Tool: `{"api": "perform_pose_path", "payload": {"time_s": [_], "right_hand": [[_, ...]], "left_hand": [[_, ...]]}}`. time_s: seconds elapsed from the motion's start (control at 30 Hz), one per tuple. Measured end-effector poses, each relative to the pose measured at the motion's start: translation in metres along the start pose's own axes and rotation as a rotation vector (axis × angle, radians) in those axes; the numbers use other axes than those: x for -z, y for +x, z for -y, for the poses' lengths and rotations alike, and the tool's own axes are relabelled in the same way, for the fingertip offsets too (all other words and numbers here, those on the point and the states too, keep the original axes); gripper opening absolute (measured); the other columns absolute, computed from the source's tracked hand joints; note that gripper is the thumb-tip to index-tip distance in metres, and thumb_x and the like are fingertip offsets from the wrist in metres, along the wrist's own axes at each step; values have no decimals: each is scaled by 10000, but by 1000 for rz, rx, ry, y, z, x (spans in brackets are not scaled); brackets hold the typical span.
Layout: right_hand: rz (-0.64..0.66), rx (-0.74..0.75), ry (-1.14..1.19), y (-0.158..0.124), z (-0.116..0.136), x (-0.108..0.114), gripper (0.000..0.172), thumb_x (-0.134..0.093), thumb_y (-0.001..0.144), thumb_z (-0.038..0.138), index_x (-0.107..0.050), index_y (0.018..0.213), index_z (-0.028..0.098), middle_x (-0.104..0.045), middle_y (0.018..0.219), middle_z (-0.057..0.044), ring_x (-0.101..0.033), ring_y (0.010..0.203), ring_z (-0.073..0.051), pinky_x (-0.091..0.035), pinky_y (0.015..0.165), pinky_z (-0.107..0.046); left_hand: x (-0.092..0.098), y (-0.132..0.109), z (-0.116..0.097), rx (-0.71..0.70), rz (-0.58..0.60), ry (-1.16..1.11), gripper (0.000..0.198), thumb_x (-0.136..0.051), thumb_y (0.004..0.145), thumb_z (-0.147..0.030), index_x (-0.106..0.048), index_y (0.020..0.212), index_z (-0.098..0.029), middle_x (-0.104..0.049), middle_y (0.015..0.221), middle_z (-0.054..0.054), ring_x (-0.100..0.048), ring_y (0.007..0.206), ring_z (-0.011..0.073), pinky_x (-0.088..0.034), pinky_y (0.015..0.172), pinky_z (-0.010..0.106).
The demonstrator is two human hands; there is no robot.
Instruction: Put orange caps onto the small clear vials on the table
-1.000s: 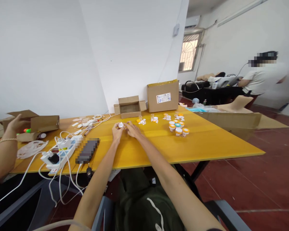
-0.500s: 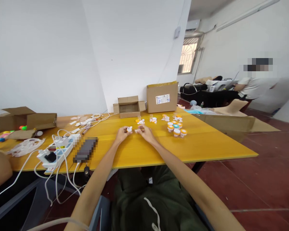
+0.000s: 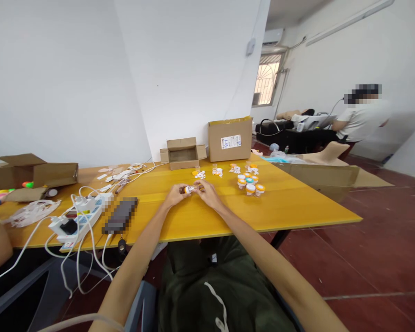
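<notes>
Left hand (image 3: 174,195) wraps fingers round small white-and-orange plastic jar (image 3: 187,189). Right hand (image 3: 206,192) now closer, fingertips narrow at jar's near side, hold unclear; both hands work together.

your left arm (image 3: 143,251) and right arm (image 3: 259,253) show bare from the lower edge of the view upward, long and slim, tapering evenly, and your left hand (image 3: 175,195) and right hand (image 3: 207,192) are bare too; over your lap you wear a dark green garment (image 3: 190,295), plain, loose and creased into soft folds, and along its front trails a white drawstring (image 3: 219,299), flat and wavy, with what looks like a loop or knot low down
</notes>
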State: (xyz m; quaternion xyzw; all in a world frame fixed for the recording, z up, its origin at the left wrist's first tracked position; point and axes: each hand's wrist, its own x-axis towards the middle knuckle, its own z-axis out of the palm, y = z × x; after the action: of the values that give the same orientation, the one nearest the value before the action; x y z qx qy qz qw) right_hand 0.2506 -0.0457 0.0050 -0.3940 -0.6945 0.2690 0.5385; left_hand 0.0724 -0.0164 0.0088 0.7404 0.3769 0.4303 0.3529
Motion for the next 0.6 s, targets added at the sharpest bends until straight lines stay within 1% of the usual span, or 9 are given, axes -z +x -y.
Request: {"api": "perform_pose_path", "payload": {"time_s": [0.07,0.2,0.37,0.5,0.6], "right_hand": [[23,-2,6,0,-2,0,153,-645,740,248,-651,891,224,-685,971,-41,-642,821,-168,-534,737,-299],[46,-27,50,2,-5,0,163,-665,720,251,-641,878,221,-690,946,-28,-654,802,-166,-539,721,-297],[60,-49,125,3,-5,0,171,-677,694,246,-624,854,222,-697,901,-17,-671,787,-171,-545,717,-299],[75,-61,151,4,-3,1,189,-688,677,245,-621,853,219,-695,894,-18,-676,799,-180,-545,725,-306],[84,-50,172,4,-4,2,192,-686,681,251,-618,858,221,-693,902,-18,-675,808,-180,-545,735,-310]], "left_hand": [[0,-1,-2,17,30,-21,242,-796,602,-209,-737,835,-176,-723,763,8,-647,680,165,-534,681,283],[2,-2,-5,49,78,-31,316,-825,619,-314,-742,881,-157,-715,788,19,-636,722,167,-521,721,296],[6,-2,-5,38,77,-12,361,-831,619,-371,-754,902,-160,-711,889,42,-637,812,182,-508,795,317],[8,-2,-4,59,143,-98,408,-818,642,-393,-746,971,-162,-734,943,66,-656,903,216,-500,859,346],[7,-2,-5,69,181,-158,446,-815,649,-416,-737,1001,-153,-742,934,69,-657,914,221,-490,874,351]]}}
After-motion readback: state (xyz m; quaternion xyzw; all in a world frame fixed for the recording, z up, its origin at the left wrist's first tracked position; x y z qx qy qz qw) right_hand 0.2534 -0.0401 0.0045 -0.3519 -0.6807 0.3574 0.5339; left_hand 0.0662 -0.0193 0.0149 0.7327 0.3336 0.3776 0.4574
